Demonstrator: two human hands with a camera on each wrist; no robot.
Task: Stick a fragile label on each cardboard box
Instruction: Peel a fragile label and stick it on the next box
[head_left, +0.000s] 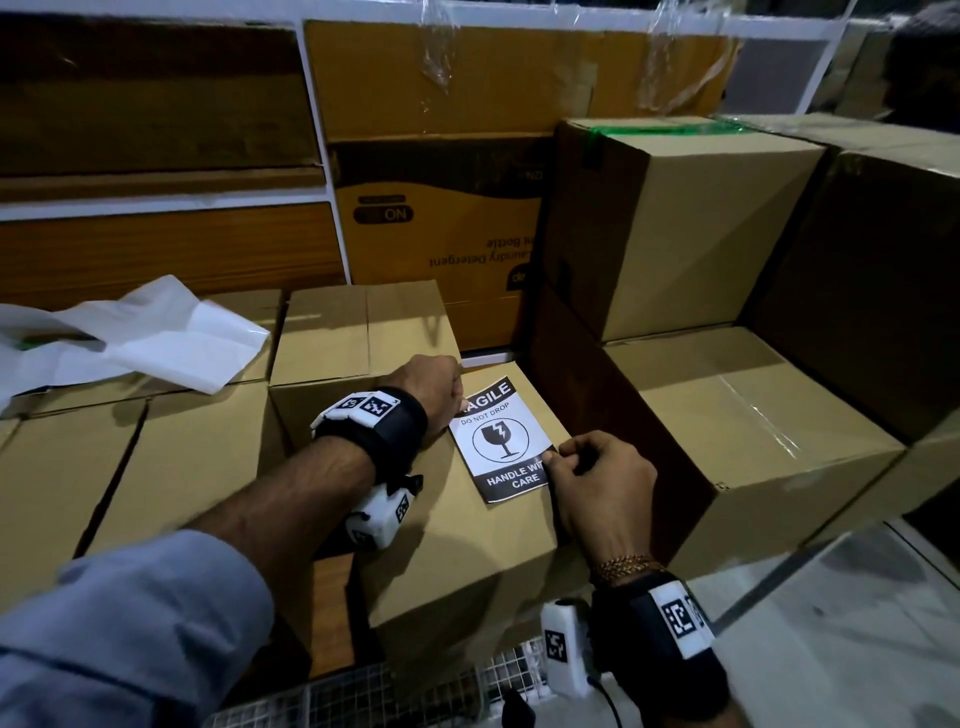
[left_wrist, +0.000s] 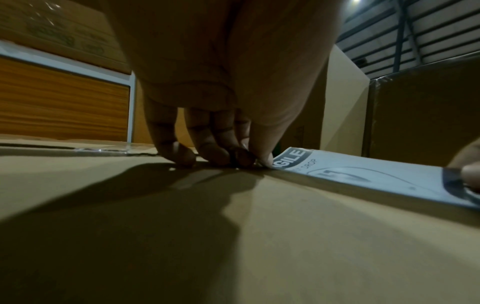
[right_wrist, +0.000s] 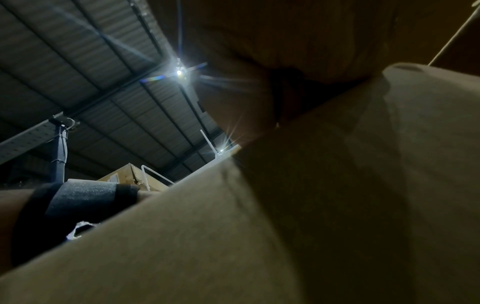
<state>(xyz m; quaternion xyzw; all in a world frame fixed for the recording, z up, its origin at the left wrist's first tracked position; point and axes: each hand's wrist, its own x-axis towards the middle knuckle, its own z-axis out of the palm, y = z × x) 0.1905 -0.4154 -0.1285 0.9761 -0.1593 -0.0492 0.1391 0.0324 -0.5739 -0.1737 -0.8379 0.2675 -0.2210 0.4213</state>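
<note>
A black-and-white fragile label lies over the top of a plain cardboard box in front of me. My left hand pinches the label's far left corner against the box; in the left wrist view its fingertips touch the cardboard and the label slopes up to the right. My right hand pinches the label's near right edge between thumb and fingers. The right wrist view shows only the box side and the dark underside of that hand.
More cardboard boxes surround it: one to the left, one behind, a stack of two to the right. Crumpled white backing paper lies on the left boxes. Printed cartons fill white shelves behind. A wire mesh is below.
</note>
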